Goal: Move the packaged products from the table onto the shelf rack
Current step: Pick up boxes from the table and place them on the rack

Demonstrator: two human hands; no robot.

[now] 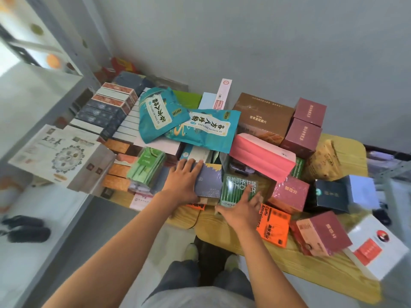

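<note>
Packaged products lie piled on a yellow wooden table [315,265]. My left hand [183,182] lies with straight fingers over the left end of a grey-purple box [210,183] at the front of the pile. Beside it, my right hand [241,210] rests with spread fingers on the near edge of a green striped box [236,188]. Neither box is lifted. The shelf rack [33,101], grey-white, stands at the left with a bare shelf board.
Two teal pouches [209,130] top the pile, with a pink box [262,157], a brown box [262,114] and maroon boxes [301,136] behind. An orange packet [274,228] lies by my right wrist. A large white box [60,152] overhangs the table's left edge.
</note>
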